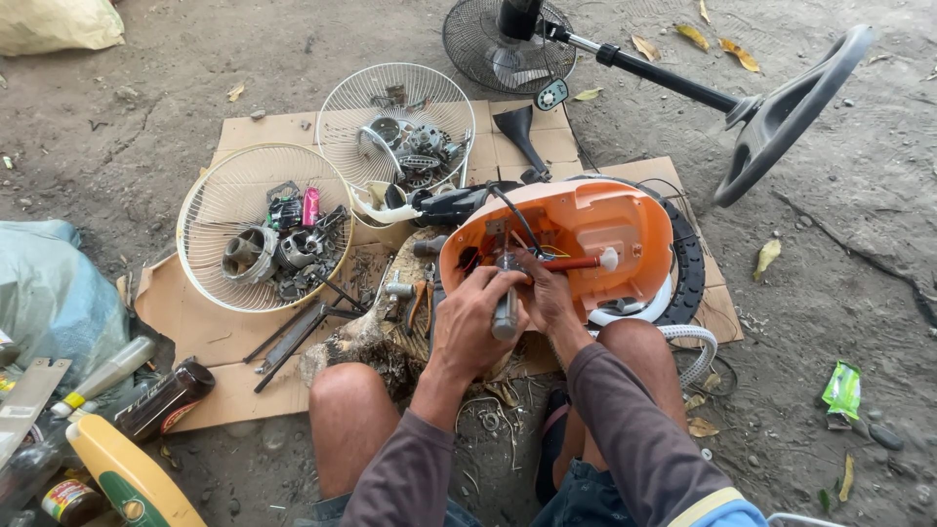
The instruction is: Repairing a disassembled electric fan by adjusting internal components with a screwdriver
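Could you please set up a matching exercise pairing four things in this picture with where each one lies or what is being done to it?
Things:
1. orange housing
2. screwdriver
3. pedestal fan
4. white fan guard

Places or states:
A. lying on its side on the dirt beyond the cardboard
B. gripped in the left hand
C. on the cardboard, filled with loose motor parts
D. in front of the knees, steadied by the right hand

Pairs: 1-D, 2-B, 3-A, 4-C
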